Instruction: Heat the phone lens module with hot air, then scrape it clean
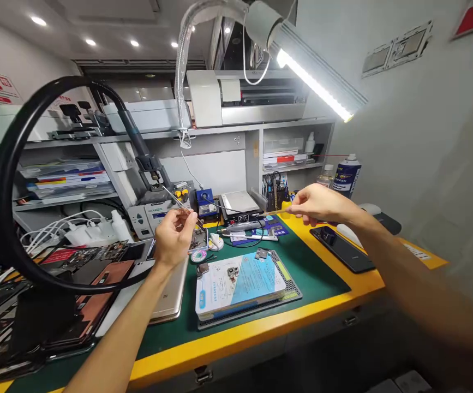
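My left hand [174,236] is closed in a pinch around slim metal tweezers [173,196], whose tip points up and to the left. My right hand [316,203], also pinched, grips a thin brownish stick-like tool [275,212] that reaches left across the bench. Below and between both hands lies a blue and white booklet [217,292] on a perforated grey tray [293,295]. On the booklet sit a small camera module [233,273] and, near its corners, two small dark parts, one at the left [202,268] and one at the back [263,254].
Dismantled phones [48,311] crowd the left side. A black flexible hose [1,164] loops there. Behind stand a hot-air station [150,218] and a soldering unit [206,203]. A black phone [345,250] and a spray can [346,176] are right. A lamp [318,71] hangs overhead.
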Available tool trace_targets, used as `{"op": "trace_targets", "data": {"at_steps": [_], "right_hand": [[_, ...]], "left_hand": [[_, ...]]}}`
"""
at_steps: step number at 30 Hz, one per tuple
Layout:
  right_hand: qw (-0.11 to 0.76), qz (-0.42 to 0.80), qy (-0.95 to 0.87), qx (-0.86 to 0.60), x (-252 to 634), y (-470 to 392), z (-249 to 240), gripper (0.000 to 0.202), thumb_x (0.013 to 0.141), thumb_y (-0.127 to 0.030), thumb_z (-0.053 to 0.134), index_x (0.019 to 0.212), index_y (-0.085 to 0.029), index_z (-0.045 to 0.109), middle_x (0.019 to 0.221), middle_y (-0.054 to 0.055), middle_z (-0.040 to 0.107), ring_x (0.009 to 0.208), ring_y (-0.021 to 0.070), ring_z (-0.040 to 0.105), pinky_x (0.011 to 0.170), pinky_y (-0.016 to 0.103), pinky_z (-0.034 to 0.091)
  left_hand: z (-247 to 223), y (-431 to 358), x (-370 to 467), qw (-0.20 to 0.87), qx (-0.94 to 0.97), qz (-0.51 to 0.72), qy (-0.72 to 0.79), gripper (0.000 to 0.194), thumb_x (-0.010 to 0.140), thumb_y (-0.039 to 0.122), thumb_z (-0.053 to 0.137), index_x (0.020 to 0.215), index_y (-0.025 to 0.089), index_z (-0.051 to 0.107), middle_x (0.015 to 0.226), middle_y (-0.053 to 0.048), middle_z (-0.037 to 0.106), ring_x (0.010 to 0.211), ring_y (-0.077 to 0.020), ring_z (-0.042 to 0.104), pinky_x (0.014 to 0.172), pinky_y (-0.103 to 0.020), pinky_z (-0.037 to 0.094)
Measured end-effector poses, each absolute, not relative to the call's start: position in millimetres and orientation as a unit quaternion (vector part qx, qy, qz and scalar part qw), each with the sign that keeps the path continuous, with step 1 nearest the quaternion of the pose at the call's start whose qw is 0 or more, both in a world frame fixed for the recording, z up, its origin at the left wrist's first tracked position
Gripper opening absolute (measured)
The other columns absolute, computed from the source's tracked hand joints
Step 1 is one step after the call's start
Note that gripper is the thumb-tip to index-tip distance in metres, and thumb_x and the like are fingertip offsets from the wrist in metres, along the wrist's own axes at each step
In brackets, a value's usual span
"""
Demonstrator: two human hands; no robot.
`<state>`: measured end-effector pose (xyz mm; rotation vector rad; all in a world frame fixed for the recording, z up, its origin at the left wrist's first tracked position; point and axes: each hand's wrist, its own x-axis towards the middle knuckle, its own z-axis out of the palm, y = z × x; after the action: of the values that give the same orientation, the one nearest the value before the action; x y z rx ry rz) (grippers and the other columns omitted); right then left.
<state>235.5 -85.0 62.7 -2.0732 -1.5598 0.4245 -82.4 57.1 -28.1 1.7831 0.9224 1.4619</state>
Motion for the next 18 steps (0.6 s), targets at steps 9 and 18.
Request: {"op": "trace_targets", "data": {"at_steps": [9,18], "right_hand": [[0.273,0.233,-0.627,-0.691,200.6,-42.4,43.9,0.026,0.082,-0.04,0.076,0.071,-0.019,0.065,0.063,0.003,0.072,0.049,0.0149,0.064,0.047,0.024,0.049],[0.243,0.215,-0.644,-0.693,192.2,-32.7,-17.2,0.03,0.086,-0.045,0.072,0.074,-0.018,0.067,0.063,0.0,0.065,0.055,0.016,0.058,0.052,0.027,0.04]], "left_hand": [[-30.7,46.1,-76.1,0.343,0.727,0.511,0.306,0.027,0.1,0.039,0.069,0.111,0.014,0.068,0.1,-0.005,0.072,0.084,-0.0167,0.07,0.075,-0.034,0.061],[-22.2,22.0,-87.1,0.353,0.715,0.516,0.313,0.023,0.089,0.037,0.077,0.1,0.018,0.072,0.098,-0.005,0.078,0.082,-0.0179,0.073,0.067,-0.026,0.058]]}}
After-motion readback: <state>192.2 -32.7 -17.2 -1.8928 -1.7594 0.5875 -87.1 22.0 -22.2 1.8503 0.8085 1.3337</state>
